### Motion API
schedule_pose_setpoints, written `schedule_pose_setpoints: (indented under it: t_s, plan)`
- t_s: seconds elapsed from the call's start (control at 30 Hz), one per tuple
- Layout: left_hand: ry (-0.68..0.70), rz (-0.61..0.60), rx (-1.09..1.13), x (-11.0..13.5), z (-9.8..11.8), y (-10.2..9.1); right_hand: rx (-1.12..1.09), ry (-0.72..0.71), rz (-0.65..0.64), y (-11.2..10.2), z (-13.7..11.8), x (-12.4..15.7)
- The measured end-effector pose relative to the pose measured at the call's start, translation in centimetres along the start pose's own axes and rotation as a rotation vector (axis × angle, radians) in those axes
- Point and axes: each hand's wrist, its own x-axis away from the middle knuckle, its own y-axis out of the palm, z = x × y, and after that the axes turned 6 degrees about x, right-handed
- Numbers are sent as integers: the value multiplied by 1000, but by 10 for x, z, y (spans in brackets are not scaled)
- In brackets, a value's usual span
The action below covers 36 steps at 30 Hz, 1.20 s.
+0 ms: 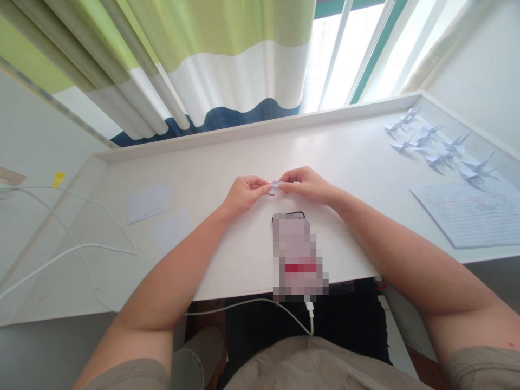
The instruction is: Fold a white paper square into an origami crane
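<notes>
A small piece of folded white paper (275,187) is pinched between my two hands above the middle of the desk. My left hand (245,193) grips its left side between thumb and fingertips. On its right side, my right hand (307,184) holds it the same way, covering part of it. The exact shape of the folds is too small to make out. Just below my hands lies a phone (294,254), its screen blurred out, with a white charging cable (310,311) plugged into its near end.
Several folded paper cranes (442,146) stand at the far right of the white desk (345,141), beside a written sheet or pad (471,214). White paper squares (149,203) lie left, near loose white cables (77,246). A raised rim (260,124) runs along the back, below a curtain (227,59).
</notes>
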Motion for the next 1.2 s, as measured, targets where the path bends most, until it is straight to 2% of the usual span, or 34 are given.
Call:
schedule_pose_setpoints:
  t_s: [0.4,0.63,0.73,0.9,1.2]
  plan:
    - [-7,-37,-92,1,4,0,88,-68,17,5,4,-3]
    - [3,-98,-49,1,3,1,60,-69,-4,9,0,-3]
    - [5,-70,-51,1,4,3,28,-57,-19,6,-1,-3]
    - [19,-34,-40,0,3,4,-18,-24,26,1,-1,-2]
    - [41,-14,-112,3,3,5,28,-85,-1,3,2,-1]
